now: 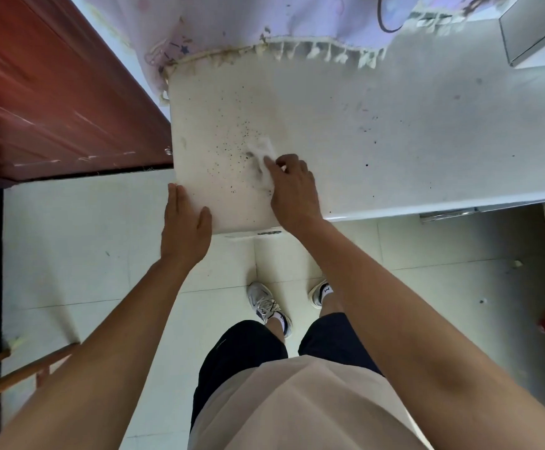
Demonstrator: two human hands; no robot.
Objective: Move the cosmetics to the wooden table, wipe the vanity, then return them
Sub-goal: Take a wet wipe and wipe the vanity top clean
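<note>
One white cloth [262, 154] lies under right hand [294, 193] fingers [270, 164], atop the vanity [394, 125].

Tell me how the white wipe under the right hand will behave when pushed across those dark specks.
The white wipe looks thin and crumpled, so probably floppy: it may bunch rather than slide flat. Likely very light, so it needs pressure from the right hand. It may smear the dark specks.

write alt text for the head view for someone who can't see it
The person's right hand wipes a white tissue over black specks on the white vanity. The left hand rests on its near left corner, beside a reddish wooden surface.
</note>
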